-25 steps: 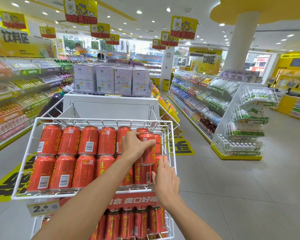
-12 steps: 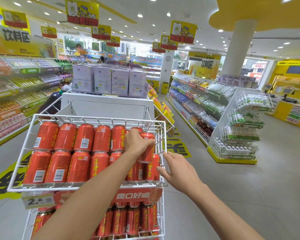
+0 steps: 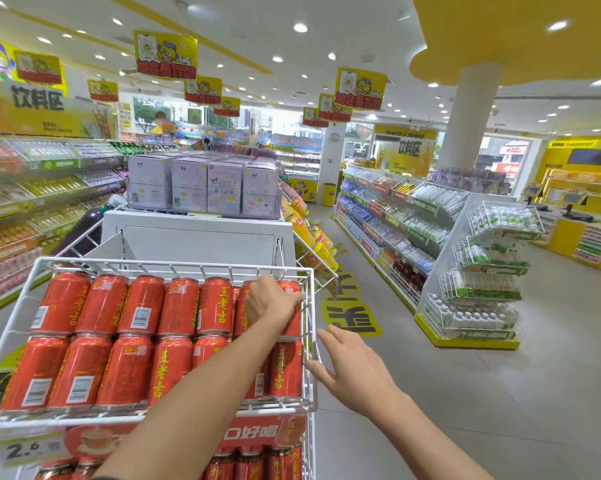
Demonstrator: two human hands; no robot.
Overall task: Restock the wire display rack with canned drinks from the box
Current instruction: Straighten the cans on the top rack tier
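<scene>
The upper basket of the white wire display rack (image 3: pixel 174 264) is seen filled with two rows of red canned drinks (image 3: pixel 136 336), packed side by side with their labels facing up. The can at the right end of the back row (image 3: pixel 292 286) is grasped by the left hand (image 3: pixel 271 303), whose fingers are curled over its top and side, right against the basket's far right corner. The right hand (image 3: pixel 356 374) is held just beside the basket's right wall, fingers straight and spread, nothing grasped; whether the fingertips (image 3: pixel 310 366) touch the wire cannot be told. Below the basket's front rim a red banner (image 3: pixel 254 433) and a price tag marked 2.6 (image 3: pixel 30 449) are fixed, and more red cans (image 3: pixel 250 464) are shown on the lower tier. Lilac cartons (image 3: pixel 205 188) are stacked on the white unit behind.
</scene>
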